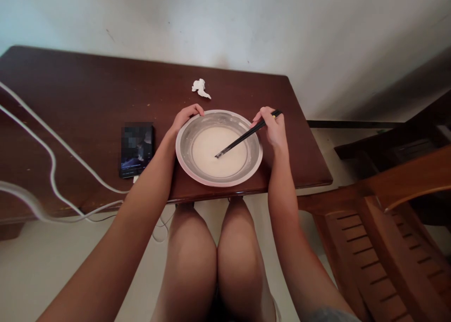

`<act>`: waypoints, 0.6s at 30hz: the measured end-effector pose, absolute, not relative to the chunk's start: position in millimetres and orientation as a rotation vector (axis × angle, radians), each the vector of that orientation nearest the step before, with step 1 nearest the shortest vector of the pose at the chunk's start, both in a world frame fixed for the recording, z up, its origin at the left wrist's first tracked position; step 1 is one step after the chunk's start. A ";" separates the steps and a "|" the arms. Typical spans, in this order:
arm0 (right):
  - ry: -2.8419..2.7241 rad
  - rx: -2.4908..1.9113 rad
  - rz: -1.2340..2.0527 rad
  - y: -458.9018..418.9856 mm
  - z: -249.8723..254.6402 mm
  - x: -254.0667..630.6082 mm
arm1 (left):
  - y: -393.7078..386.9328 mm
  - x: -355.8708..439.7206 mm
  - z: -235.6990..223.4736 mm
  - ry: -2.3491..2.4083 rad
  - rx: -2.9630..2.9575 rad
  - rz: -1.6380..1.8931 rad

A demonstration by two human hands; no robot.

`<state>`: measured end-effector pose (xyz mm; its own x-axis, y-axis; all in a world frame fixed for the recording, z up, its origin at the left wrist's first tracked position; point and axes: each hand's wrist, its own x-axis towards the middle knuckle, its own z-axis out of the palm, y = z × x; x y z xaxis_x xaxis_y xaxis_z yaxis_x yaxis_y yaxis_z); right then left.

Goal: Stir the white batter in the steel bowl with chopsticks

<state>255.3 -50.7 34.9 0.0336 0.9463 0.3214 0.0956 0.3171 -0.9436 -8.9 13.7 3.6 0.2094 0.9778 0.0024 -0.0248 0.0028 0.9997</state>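
A wide metal bowl (183, 155) stands at the front edge of the dark wooden table. Pale, creamy liquid (207, 164) fills its lower part. My left hand (186, 117) grips the bowl's rim at the upper left, fingers curled over the edge. In my right hand (273, 127) is a pair of black chopsticks (246, 135), held closed together at a slant over the bowl's right side. Their coated tips reach the liquid near the middle; how deep they dip I cannot tell.
A crumpled white tissue (200, 88) lies behind the bowl. To the left, a phone (136, 150) with a lit screen rests on the table (88, 92), plugged into a white cable (52, 164). Wooden chairs (366, 247) stand at the right, and a white wall (229, 26) rises behind.
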 end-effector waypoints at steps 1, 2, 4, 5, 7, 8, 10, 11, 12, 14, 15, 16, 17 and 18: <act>-1.408 -1.029 0.915 -51.2 35.2 254.4 | 13.4 -8.7 4.0 1.038 1.278 1.064; -1.426 -1.014 0.923 -51.5 35.5 254.0 | 13.2 -8.4 4.3 1.042 1.264 1.061; -1.401 -1.021 0.879 -50.9 35.8 254.8 | 13.2 -8.1 4.6 1.046 1.244 1.052; -1.363 -1.041 0.840 -50.3 35.8 256.0 | 13.4 -8.1 4.4 1.046 1.244 1.053; -1.284 -1.084 0.780 -49.2 35.6 258.6 | 14.5 -8.4 3.4 1.045 1.264 1.057; -1.263 -1.090 0.774 -49.0 35.4 259.4 | 15.1 -8.6 2.8 1.045 1.275 1.061; -1.297 -1.074 0.820 -49.7 35.0 259.0 | 16.4 -9.2 1.3 1.046 1.284 1.058; -1.344 -1.056 0.861 -50.3 34.9 258.1 | 16.8 -9.4 0.7 1.045 1.287 1.054; -1.394 -1.039 0.898 -50.9 34.8 256.9 | 17.0 -9.5 0.3 1.041 1.290 1.054; -1.448 -1.018 0.921 -51.4 34.7 255.4 | 16.7 -9.5 0.1 1.042 1.301 1.059; -1.437 -1.021 0.900 -51.2 34.7 255.4 | 16.4 -9.4 0.2 1.042 1.305 1.063; -1.405 -1.030 0.866 -50.7 34.8 255.9 | 16.0 -9.3 0.4 1.042 1.307 1.067; -1.362 -1.044 0.830 -50.3 35.0 256.8 | 15.7 -9.2 0.5 1.040 1.305 1.071; -1.321 -1.054 0.806 -49.9 35.1 257.7 | 15.6 -9.2 0.6 1.035 1.301 1.073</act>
